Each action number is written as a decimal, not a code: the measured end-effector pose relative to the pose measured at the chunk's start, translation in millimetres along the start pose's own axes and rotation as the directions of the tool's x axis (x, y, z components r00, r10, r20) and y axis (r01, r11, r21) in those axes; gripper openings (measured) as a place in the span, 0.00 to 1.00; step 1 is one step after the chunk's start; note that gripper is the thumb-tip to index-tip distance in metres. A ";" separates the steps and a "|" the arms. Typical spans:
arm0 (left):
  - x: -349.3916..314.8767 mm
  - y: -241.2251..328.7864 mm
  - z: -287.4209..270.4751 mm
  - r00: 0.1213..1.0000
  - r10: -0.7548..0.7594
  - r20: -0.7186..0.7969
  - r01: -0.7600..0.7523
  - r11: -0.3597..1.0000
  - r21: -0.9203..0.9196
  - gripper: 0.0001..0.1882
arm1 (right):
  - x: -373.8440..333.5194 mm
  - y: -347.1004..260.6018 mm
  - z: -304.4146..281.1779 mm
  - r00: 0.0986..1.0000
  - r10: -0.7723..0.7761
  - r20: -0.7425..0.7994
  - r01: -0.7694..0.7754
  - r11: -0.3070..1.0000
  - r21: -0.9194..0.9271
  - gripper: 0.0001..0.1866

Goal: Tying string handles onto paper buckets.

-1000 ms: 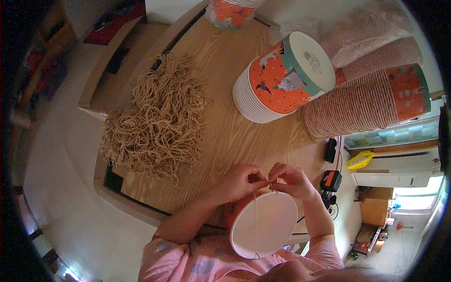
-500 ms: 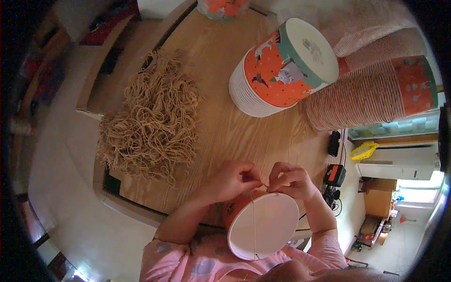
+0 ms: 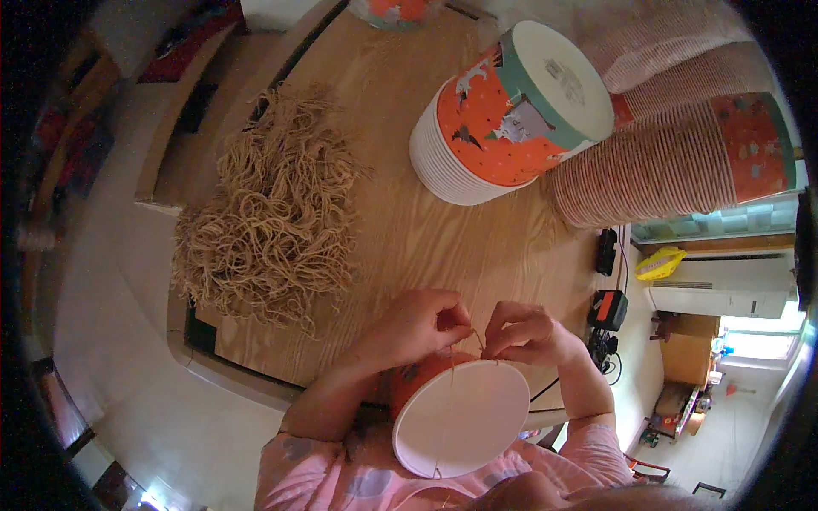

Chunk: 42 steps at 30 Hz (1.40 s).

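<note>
An orange paper bucket (image 3: 411, 379) rests tilted against my chest, its round white end (image 3: 464, 417) turned up toward me. A thin piece of twine (image 3: 479, 339) runs over the upper edge of that end, and a short bit of it shows at the lower edge. Just above the rim, my left hand (image 3: 426, 321) pinches one part of the twine between thumb and forefinger. Close by on the other side, my right hand (image 3: 530, 332) pinches the twine too, its fingers curled near the rim. Part of the bucket's wall is hidden behind the white end.
A loose heap of brown twine lengths (image 3: 277, 209) lies at left on the wooden table (image 3: 409, 247). Beyond my hands stands an upside-down stack of printed buckets (image 3: 503, 119). More stacked buckets (image 3: 656, 162) lean at right, beside black adapters (image 3: 608, 308) and cables.
The bucket has shifted slightly left and tilted. My hands have drawn a little apart, with the twine between them now showing more clearly above the rim.
</note>
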State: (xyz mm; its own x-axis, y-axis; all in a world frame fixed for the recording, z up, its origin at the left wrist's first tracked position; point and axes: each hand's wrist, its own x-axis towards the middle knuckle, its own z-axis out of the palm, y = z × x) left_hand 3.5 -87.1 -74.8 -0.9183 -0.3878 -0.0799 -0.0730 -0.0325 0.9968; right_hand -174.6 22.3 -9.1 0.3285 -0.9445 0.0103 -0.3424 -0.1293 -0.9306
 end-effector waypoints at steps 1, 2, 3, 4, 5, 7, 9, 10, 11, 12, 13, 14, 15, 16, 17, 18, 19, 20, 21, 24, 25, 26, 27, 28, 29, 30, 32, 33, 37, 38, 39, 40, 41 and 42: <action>-0.2 0.0 1.4 1.000 -0.001 0.006 0.001 1.000 0.000 0.07 | 0.0 -1.9 1.1 1.000 0.002 0.024 -0.001 0.999 -0.035 0.04; -0.4 0.2 2.8 1.000 0.016 0.006 -0.016 0.999 -0.047 0.07 | -0.4 -3.0 1.8 1.000 0.005 0.018 -0.004 0.999 -0.034 0.04; -0.5 -0.5 3.6 1.000 0.029 0.006 -0.029 0.995 -0.095 0.07 | -0.3 -3.2 2.7 1.000 -0.004 0.012 0.005 0.997 -0.071 0.04; -0.4 -1.5 3.4 1.000 0.025 0.013 -0.023 0.995 -0.097 0.07 | -0.4 -3.7 3.8 1.000 -0.013 0.007 0.014 0.994 -0.107 0.03; -0.3 -3.0 2.2 0.998 0.065 0.028 -0.062 0.993 -0.097 0.06 | -1.6 -4.8 6.3 1.000 -0.009 0.001 0.009 0.995 -0.102 0.03; 1.8 -0.9 0.8 0.993 0.108 0.052 -0.103 0.990 -0.098 0.06 | -6.5 -6.7 10.5 0.937 0.296 -0.185 -0.259 0.945 0.198 0.03; 1.6 9.9 -2.5 0.997 0.064 0.039 -0.061 0.996 -0.070 0.05 | -6.6 -10.3 7.1 0.904 0.382 -0.194 -0.342 0.916 0.208 0.03; 2.3 11.0 -2.3 0.997 0.064 0.043 -0.061 0.996 -0.065 0.05 | -6.0 -10.9 4.8 0.865 0.462 -0.196 -0.421 0.881 0.216 0.04; 2.6 11.7 -1.2 0.999 0.033 0.018 -0.031 0.995 -0.091 0.05 | -5.4 -10.0 2.9 0.865 0.459 -0.200 -0.418 0.882 0.218 0.04; 2.5 12.2 -0.3 1.000 0.000 -0.005 -0.001 0.993 -0.118 0.05 | -5.2 -8.9 1.7 0.795 0.601 -0.081 -0.543 0.764 0.348 0.06; 2.9 13.0 0.0 1.000 -0.002 -0.001 0.001 0.993 -0.115 0.05 | -4.9 -7.3 0.7 0.704 0.708 0.059 -0.651 0.610 0.451 0.09; 3.3 14.0 0.0 1.000 0.006 -0.027 -0.009 0.995 -0.098 0.05 | -4.3 -4.9 -0.2 0.704 0.707 0.057 -0.649 0.609 0.455 0.09; 3.9 15.8 0.1 0.999 0.016 -0.050 -0.020 0.996 -0.083 0.05 | -4.4 -3.7 -1.5 0.720 0.682 0.128 -0.644 0.586 0.493 0.10; 4.2 17.5 0.0 0.999 0.015 -0.043 -0.018 0.996 -0.082 0.05 | -4.5 -2.5 -2.5 0.733 0.651 0.198 -0.639 0.559 0.528 0.11; 4.4 19.1 -0.3 0.998 0.025 -0.062 -0.029 0.998 -0.050 0.05 | -4.6 -2.2 -3.3 0.732 0.653 0.194 -0.638 0.557 0.533 0.11; 4.4 19.8 -0.8 0.996 0.036 -0.086 -0.038 0.999 -0.016 0.05 | -3.1 -2.4 -4.4 0.740 0.635 0.221 -0.638 0.559 0.529 0.10; 4.5 19.2 -0.6 0.996 0.034 -0.085 -0.035 0.999 -0.015 0.05 | -2.0 -2.6 -4.9 0.747 0.617 0.249 -0.639 0.562 0.525 0.10; 4.2 18.2 -0.2 0.992 0.072 -0.104 -0.072 0.997 0.006 0.05 | -0.7 -2.5 -4.2 0.747 0.616 0.250 -0.638 0.560 0.528 0.10; 4.4 17.3 0.4 0.986 0.112 -0.120 -0.110 0.994 0.025 0.05 | 0.3 -2.9 -2.9 0.730 0.632 0.261 -0.657 0.543 0.523 0.09; 4.0 16.6 0.0 0.995 0.043 -0.093 -0.044 0.999 -0.010 0.04 | 1.7 -3.9 -4.0 0.720 0.634 0.280 -0.670 0.533 0.516 0.08; 4.1 16.3 -0.1 0.995 0.040 -0.093 -0.041 0.999 -0.010 0.04 | 2.2 -3.7 -4.5 0.730 0.620 0.289 -0.665 0.545 0.511 0.08; 4.1 16.0 -0.2 0.981 0.143 -0.133 -0.126 0.984 0.125 0.04 | 0.8 -2.6 -4.4 0.729 0.619 0.290 -0.665 0.543 0.513 0.08; 3.7 15.7 0.1 0.955 0.249 -0.158 -0.203 0.944 0.261 0.05 | -1.9 -1.2 -4.8 0.749 0.609 0.260 -0.651 0.604 0.461 0.08; 3.0 13.9 1.1 0.956 0.247 -0.158 -0.201 0.944 0.260 0.05 | -4.6 -0.7 -5.2 0.769 0.596 0.231 -0.633 0.660 0.405 0.08; 2.0 10.9 2.5 0.957 0.241 -0.161 -0.192 0.943 0.271 0.05 | -5.8 -2.1 -6.3 0.769 0.596 0.232 -0.633 0.659 0.406 0.08; -1.0 10.3 3.9 0.958 0.232 -0.166 -0.179 0.942 0.283 0.06 | -6.5 -5.3 -7.3 0.757 0.616 0.218 -0.640 0.631 0.439 0.06; -4.6 13.3 0.4 0.982 0.158 -0.099 -0.128 0.957 0.262 0.06 | -11.9 -6.6 -7.6 0.746 0.632 0.209 -0.643 0.603 0.472 0.05; -5.0 15.0 -2.5 0.995 0.094 -0.023 -0.086 0.967 0.241 0.06 | -17.8 -3.2 -7.1 0.747 0.641 0.178 -0.628 0.591 0.506 0.05; -17.5 31.5 -13.8 0.999 0.048 0.000 -0.048 0.983 0.176 0.06 | -32.0 -16.9 -7.7 0.735 0.673 0.082 -0.581 0.564 0.587 0.06; -22.7 39.8 -16.8 0.994 0.105 -0.033 -0.096 0.975 0.201 0.06 | -38.2 -17.6 -7.9 0.742 0.665 0.081 -0.576 0.572 0.584 0.06; -25.5 47.8 -18.2 0.985 0.166 -0.054 -0.150 0.963 0.224 0.05 | -49.4 -15.9 -9.0 0.761 0.649 0.002 -0.533 0.622 0.574 0.07; -29.0 54.5 -21.8 0.983 0.177 -0.051 -0.161 0.959 0.232 0.05 | -58.7 -15.2 -9.6 0.777 0.625 -0.076 -0.486 0.673 0.557 0.08; -32.9 61.1 -26.0 0.979 0.191 -0.072 -0.160 0.936 0.315 0.05 | -66.1 -17.2 -11.5 0.759 0.642 -0.106 -0.506 0.684 0.525 0.08; -38.3 65.4 -30.1 0.974 0.204 -0.095 -0.151 0.905 0.398 0.05 | -73.8 -16.0 -9.2 0.766 0.633 -0.112 -0.497 0.694 0.521 0.08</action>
State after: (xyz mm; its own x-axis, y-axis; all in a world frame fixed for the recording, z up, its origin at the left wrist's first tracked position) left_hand 45.6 -102.1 -6.6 -0.8728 -0.4716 0.1254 -0.0823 0.3956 0.9147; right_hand -201.4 91.3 8.4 -0.0643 -0.8391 -0.5402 0.0578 0.5373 -0.8414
